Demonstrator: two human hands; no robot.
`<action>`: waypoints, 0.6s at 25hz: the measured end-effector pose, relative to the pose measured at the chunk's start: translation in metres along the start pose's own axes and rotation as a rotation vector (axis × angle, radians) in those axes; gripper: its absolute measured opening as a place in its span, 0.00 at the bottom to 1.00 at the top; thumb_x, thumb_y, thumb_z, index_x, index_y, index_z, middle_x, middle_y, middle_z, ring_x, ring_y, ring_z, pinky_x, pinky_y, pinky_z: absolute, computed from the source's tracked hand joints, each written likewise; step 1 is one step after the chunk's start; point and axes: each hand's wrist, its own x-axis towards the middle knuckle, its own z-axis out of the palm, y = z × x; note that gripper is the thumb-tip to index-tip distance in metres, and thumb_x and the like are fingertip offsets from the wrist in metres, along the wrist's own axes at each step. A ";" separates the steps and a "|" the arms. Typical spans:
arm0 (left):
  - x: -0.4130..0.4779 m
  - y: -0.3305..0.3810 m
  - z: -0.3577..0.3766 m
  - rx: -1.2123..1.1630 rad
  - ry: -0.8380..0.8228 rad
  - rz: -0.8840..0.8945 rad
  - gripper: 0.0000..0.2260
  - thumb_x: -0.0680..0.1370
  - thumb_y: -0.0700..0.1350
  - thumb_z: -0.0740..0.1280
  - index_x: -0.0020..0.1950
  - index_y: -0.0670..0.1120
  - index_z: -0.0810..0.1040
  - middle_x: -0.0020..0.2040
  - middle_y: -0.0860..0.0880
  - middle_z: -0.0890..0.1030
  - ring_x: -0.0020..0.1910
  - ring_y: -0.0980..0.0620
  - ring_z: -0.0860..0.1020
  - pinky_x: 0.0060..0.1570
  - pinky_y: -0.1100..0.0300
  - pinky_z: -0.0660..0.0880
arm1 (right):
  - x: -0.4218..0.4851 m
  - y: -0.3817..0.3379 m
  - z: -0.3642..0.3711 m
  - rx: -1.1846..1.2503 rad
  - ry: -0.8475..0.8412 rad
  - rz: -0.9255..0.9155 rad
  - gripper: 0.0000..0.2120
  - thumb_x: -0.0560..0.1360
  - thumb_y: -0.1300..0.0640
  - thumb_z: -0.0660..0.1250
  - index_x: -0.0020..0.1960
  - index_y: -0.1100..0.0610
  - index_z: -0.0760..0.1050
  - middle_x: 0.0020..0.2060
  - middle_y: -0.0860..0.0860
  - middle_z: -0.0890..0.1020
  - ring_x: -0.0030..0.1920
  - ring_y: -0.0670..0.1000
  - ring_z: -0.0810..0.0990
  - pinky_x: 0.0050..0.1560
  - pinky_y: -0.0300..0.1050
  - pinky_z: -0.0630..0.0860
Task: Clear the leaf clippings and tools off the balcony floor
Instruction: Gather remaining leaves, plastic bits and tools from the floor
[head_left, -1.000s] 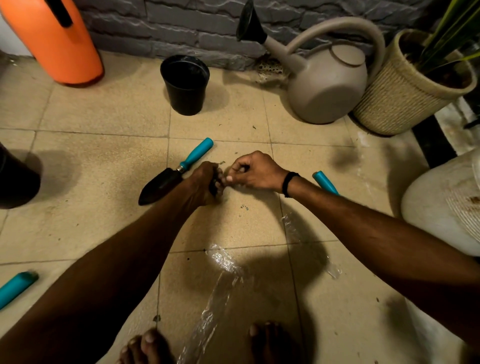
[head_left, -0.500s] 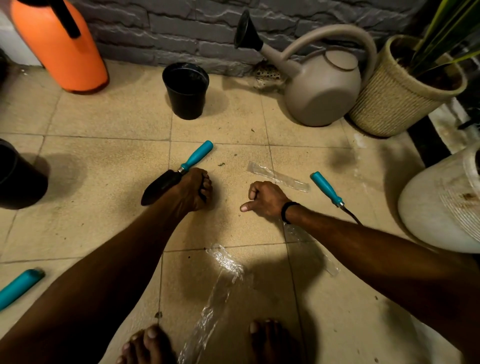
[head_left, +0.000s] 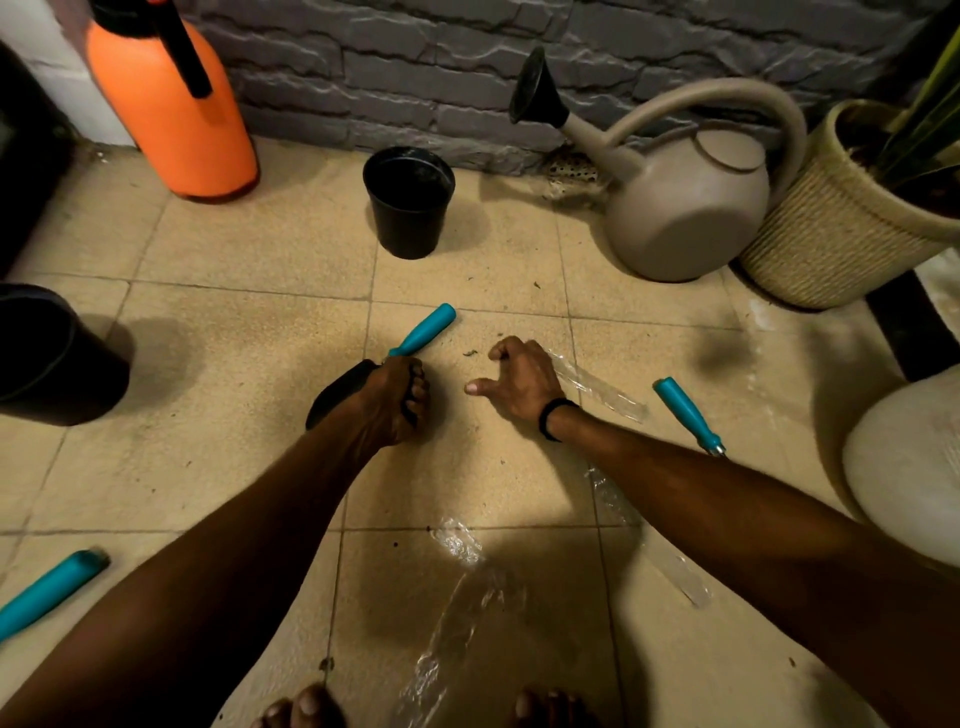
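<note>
1. The right hand (head_left: 519, 382) has opened from a fist, fingers spread, empty; a leaf scrap (head_left: 470, 353) lies just beside its fingertips.
2. The left hand (head_left: 395, 402) stays clenched on dark clippings (head_left: 410, 401), over the trowel (head_left: 423, 330) blade.
3. 3 teal-handled tools (head_left: 685, 413), 3 clear plastic strips (head_left: 597, 387) around both hands.
4. Beyond the grip: 2 black pots (head_left: 409, 200).

Three teal-handled tools (head_left: 422, 330) (head_left: 687, 414) (head_left: 48, 592), two black pots (head_left: 409, 203) (head_left: 54, 358).
</note>
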 end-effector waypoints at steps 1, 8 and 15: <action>0.002 0.001 0.000 -0.009 -0.004 -0.002 0.16 0.84 0.50 0.55 0.35 0.52 0.68 0.27 0.55 0.65 0.21 0.58 0.61 0.17 0.66 0.55 | 0.007 -0.008 0.003 0.035 0.011 -0.007 0.28 0.64 0.41 0.78 0.60 0.49 0.74 0.54 0.50 0.73 0.55 0.50 0.73 0.54 0.47 0.75; 0.000 0.003 0.004 -0.016 -0.022 -0.044 0.16 0.83 0.49 0.58 0.34 0.52 0.68 0.27 0.55 0.65 0.23 0.58 0.61 0.19 0.66 0.55 | 0.025 -0.022 0.018 0.185 0.160 -0.105 0.07 0.74 0.56 0.71 0.51 0.56 0.83 0.47 0.48 0.78 0.51 0.47 0.75 0.56 0.40 0.73; 0.000 0.003 0.017 -0.060 -0.029 -0.028 0.16 0.83 0.49 0.57 0.35 0.51 0.69 0.27 0.54 0.66 0.23 0.58 0.62 0.19 0.65 0.57 | 0.042 -0.031 0.007 0.081 0.222 0.036 0.06 0.79 0.57 0.64 0.49 0.55 0.80 0.46 0.50 0.81 0.49 0.48 0.76 0.42 0.28 0.65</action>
